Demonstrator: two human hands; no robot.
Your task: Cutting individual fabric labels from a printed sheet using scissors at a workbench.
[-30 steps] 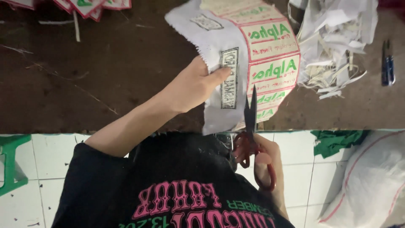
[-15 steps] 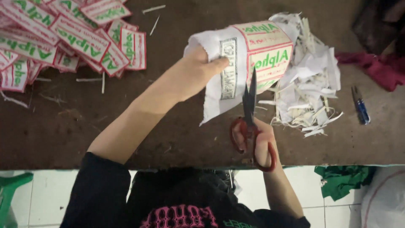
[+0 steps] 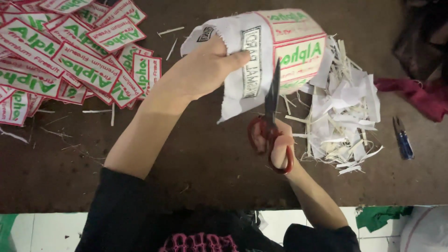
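In the upper left of the frame a heap of cut patches (image 3: 70, 60), white with red borders and green lettering, lies fanned over the dark brown table (image 3: 196, 163), with thin white offcuts scattered beside it. At right of centre a pile of white fabric scraps (image 3: 345, 116) sits on the table, just behind the scissors and partly hidden by the sheet. Farther right lie small blue thread snips (image 3: 403, 140), well apart from the pile, and a red cloth (image 3: 420, 95) reaches in from the right edge.

In the upper middle, the left hand (image 3: 205, 70) grips a white fabric sheet (image 3: 261, 51) printed with uncut patches, thumb on top, holding it raised and curled over the table. The sheet's long axis runs roughly left to right, its frayed lower edge hanging toward the bottom of the frame. The right hand (image 3: 280, 144) is clenched through the red handles of the scissors (image 3: 270, 121). Their long axis is nearly vertical in the frame, dark blades pointing toward the top and overlapping the sheet's lower edge between two printed patches.
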